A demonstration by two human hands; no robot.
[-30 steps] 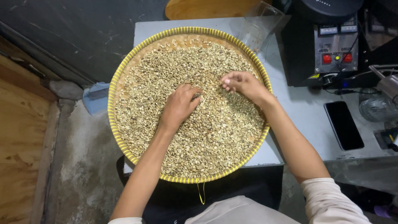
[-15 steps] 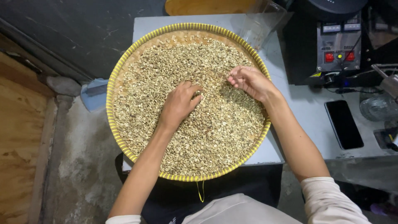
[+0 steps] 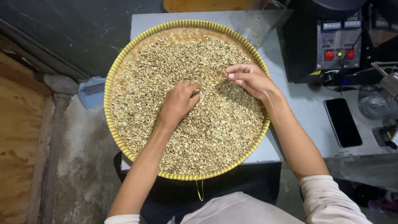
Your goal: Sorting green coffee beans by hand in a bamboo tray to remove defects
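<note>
A blue dustpan point(image 3: 93, 92) lay on the floor left of the grey surface point(image 3: 306, 112). On that surface sat a round woven tray point(image 3: 108, 103) with a yellow rim, filled with pale green beans point(image 3: 215, 132). The left hand point(image 3: 179, 103) rested palm-down in the beans, fingers curled; whether its grip held any could not be told. The right hand point(image 3: 251, 79) hovered over the beans, fingertips pinched together. A black phone point(image 3: 342, 122) lay farther right.
</note>
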